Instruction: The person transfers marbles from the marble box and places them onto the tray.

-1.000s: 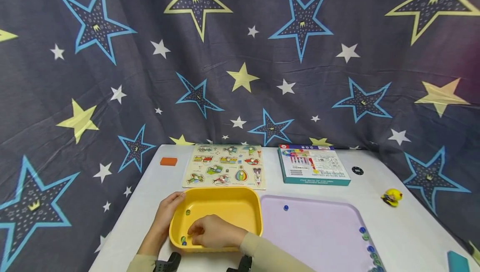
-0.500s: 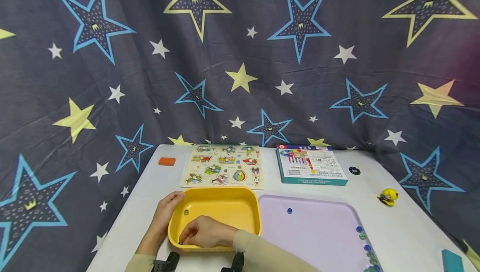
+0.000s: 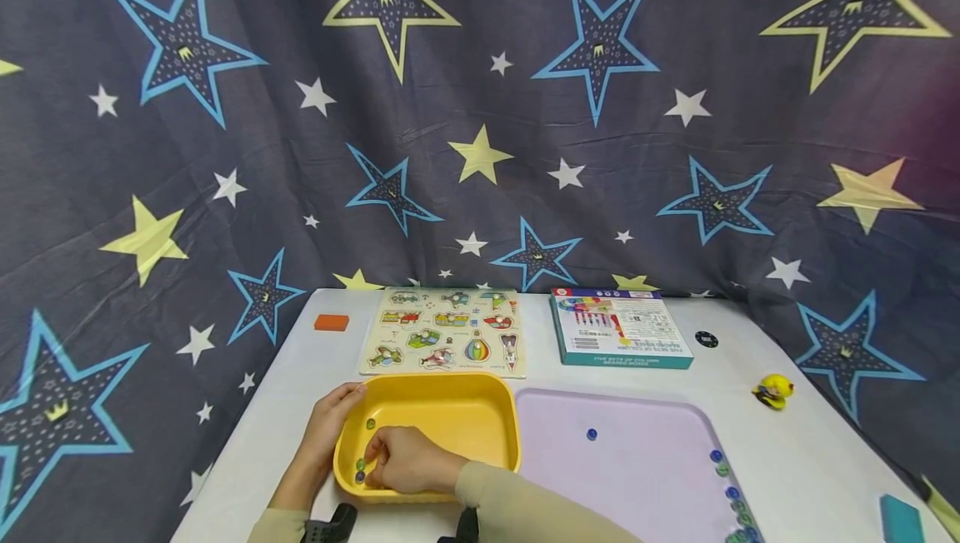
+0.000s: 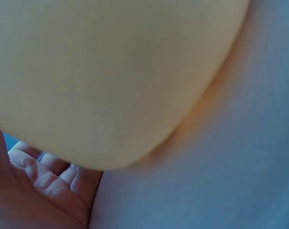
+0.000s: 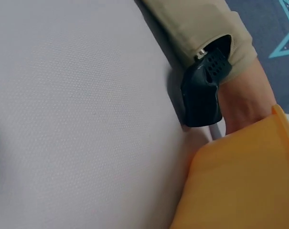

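Note:
My left hand [image 3: 324,426] holds the left side of a yellow tub [image 3: 450,385], its fingers by the rim. In the left wrist view, the curled fingers [image 4: 53,176] lie beside the tub's pale, blurred wall [image 4: 111,86]. Inside the tub, my right hand [image 3: 412,460] reaches down with bent fingers near the left wall. A green marble [image 3: 360,464] and a blue marble [image 3: 360,477] lie just left of its fingertips. Farther back sits another green marble [image 3: 371,424]. Whether the right fingers pinch a marble is hidden; the right wrist view shows only the wrist [image 5: 247,95] behind the tub.
Right of the tub lies a lilac tray [image 3: 637,476] with one blue marble [image 3: 592,435] and several marbles [image 3: 738,518] along its right edge. Behind stand a picture puzzle board [image 3: 442,335], a box [image 3: 622,331] and an orange block [image 3: 332,322]. A yellow duck toy [image 3: 772,391] is at right.
My right hand moved left within the tub, covered the nearby marbles, then drew back slightly so they show again. The lone blue marble rolled right and nearer across the lilac tray. My left hand stayed.

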{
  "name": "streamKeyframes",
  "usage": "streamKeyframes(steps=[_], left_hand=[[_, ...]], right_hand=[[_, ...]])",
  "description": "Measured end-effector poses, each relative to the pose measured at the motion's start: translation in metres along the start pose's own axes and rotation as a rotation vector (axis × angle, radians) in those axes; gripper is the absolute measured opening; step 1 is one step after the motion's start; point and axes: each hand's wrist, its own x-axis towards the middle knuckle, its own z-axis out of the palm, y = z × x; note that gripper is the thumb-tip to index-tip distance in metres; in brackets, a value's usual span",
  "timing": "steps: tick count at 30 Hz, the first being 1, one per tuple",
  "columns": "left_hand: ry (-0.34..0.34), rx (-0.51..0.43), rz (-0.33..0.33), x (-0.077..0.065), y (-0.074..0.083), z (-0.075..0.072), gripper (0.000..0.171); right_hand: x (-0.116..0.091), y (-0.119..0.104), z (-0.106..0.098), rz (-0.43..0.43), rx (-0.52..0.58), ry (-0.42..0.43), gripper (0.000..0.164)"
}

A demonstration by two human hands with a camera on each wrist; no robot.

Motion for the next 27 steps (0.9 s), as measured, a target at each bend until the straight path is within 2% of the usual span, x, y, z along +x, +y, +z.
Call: streamKeyframes(steps=[7,13,27], left_hand=[[0.007,-0.011,-0.002,-0.001,0.0,-0.0007,0.045],[0.009,-0.006,-0.001,-0.0019,0.0005,0.0,0.045],[0.006,-0.033,0.012,-0.0008,-0.0008,0.0008,0.044]], right_hand=[[0.0064,-0.0029,0.0052,-0.005,-0.037,-0.028,0.007],[0.007,-0.0029,0.0071,-0.02,-0.07,-0.018,0.004],[0.0048,-0.003,0.0049,-0.027,0.048,-0.079,0.009]])
